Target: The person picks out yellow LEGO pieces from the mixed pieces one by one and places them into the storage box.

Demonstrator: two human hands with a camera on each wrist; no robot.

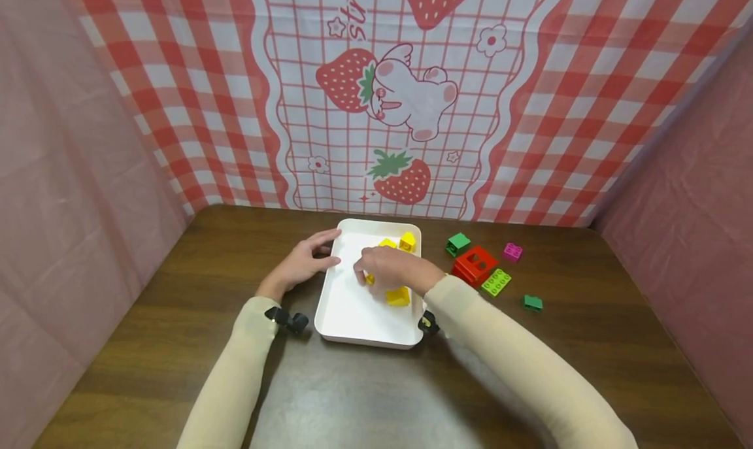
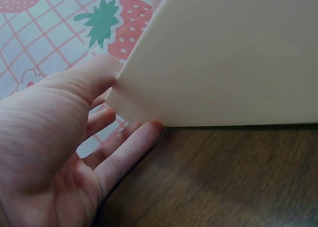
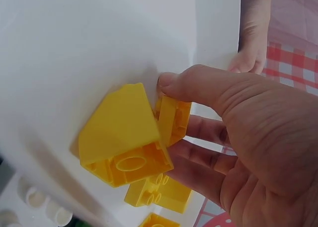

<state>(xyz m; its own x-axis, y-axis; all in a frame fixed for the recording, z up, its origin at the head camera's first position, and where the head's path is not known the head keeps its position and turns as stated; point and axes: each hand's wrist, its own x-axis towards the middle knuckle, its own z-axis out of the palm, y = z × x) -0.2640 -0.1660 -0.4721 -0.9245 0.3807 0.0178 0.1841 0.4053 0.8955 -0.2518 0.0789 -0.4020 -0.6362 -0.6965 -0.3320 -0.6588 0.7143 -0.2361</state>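
A white tray [image 1: 359,318] lies on the table. My left hand [image 1: 301,264] rests against its left side, thumb and fingers fairly straight; in the left wrist view fingertips touch the tray wall [image 2: 223,58]. Over the tray's right half, my right hand [image 1: 385,268] pinches a small yellow brick [image 3: 174,120] between thumb and fingers. Right beside that brick sits a larger sloped yellow brick [image 3: 121,132], its hollow side showing. Further yellow bricks lie in the tray: one near the far right corner [image 1: 407,241], another below the right hand [image 1: 398,297], and a studded one [image 3: 159,192] under the fingers.
Right of the tray are a red block with openings [image 1: 475,265], a green brick [image 1: 457,244], a lime studded brick [image 1: 497,282], a magenta brick [image 1: 512,251] and a small green brick [image 1: 532,302]. A strawberry-print cloth [image 1: 406,109] hangs behind the table.
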